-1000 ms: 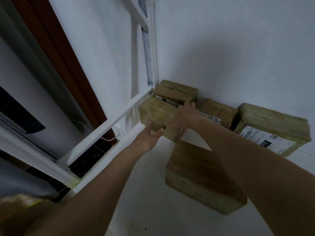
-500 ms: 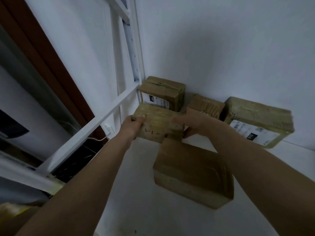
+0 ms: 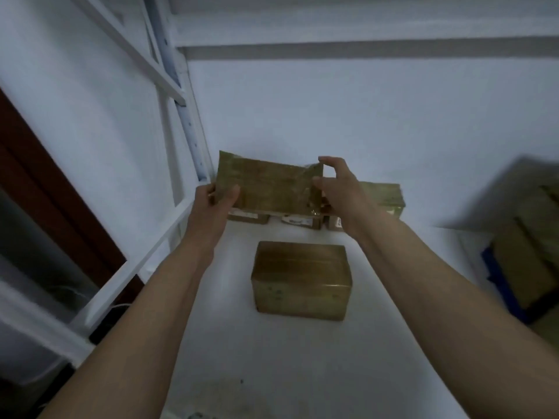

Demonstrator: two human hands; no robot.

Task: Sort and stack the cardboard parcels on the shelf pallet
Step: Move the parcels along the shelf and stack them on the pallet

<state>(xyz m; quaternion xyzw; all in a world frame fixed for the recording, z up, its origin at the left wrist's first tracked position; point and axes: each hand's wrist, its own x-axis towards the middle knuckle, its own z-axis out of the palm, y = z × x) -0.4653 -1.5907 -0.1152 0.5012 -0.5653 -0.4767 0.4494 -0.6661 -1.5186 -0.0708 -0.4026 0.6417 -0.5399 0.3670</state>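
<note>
A white shelf frame (image 3: 169, 86) is seen along the left side, with a dark brown panel (image 3: 45, 176) beyond it. The left hand (image 3: 211, 204) is closed on the lower left corner of a flat cardboard parcel (image 3: 269, 186), thumb laid on its near face, fingers hidden behind. The parcel is held upright in the air above the white shelf surface (image 3: 302, 358), its broad face turned to the camera. Its right edge is taken in the grip of the right hand (image 3: 338, 189), thumb and curled fingers pinching it. Behind and below the held parcel, a row of labelled parcels (image 3: 384, 198) is set against the back wall. A closed box (image 3: 302, 279) is placed alone nearer the camera, between the forearms. At far right, blurred cardboard (image 3: 526, 249) and a blue item (image 3: 499, 285) are noted.
</note>
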